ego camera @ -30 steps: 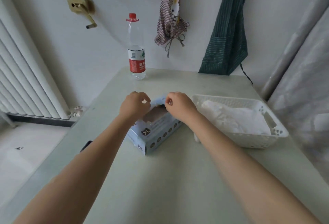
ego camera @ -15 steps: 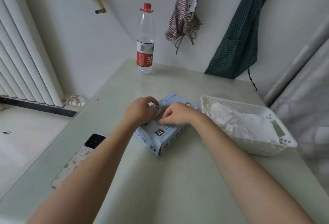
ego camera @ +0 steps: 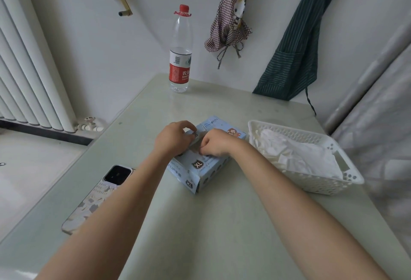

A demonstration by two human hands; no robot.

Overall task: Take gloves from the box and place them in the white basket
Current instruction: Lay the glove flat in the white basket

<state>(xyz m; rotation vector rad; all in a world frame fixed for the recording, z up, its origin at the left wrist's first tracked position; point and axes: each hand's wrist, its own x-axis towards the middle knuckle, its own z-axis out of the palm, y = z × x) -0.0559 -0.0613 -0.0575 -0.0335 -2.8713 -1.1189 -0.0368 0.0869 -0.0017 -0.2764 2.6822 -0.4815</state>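
Tabletop (ego camera: 222, 224): pale green.
Done: white basket (ego camera: 347, 187) already holds gloves (ego camera: 300, 157).
Grip: left hand (ego camera: 172, 139), right hand (ego camera: 216, 144) pinching at box (ego camera: 209, 166) opening.
Left: pull next glove.

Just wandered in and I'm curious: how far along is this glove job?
Partly done: the white basket already holds a heap of white gloves. Now the left hand and right hand are both at the opening on top of the blue glove box, fingers curled there. No glove is visibly out yet; pulling one and carrying it over remains.
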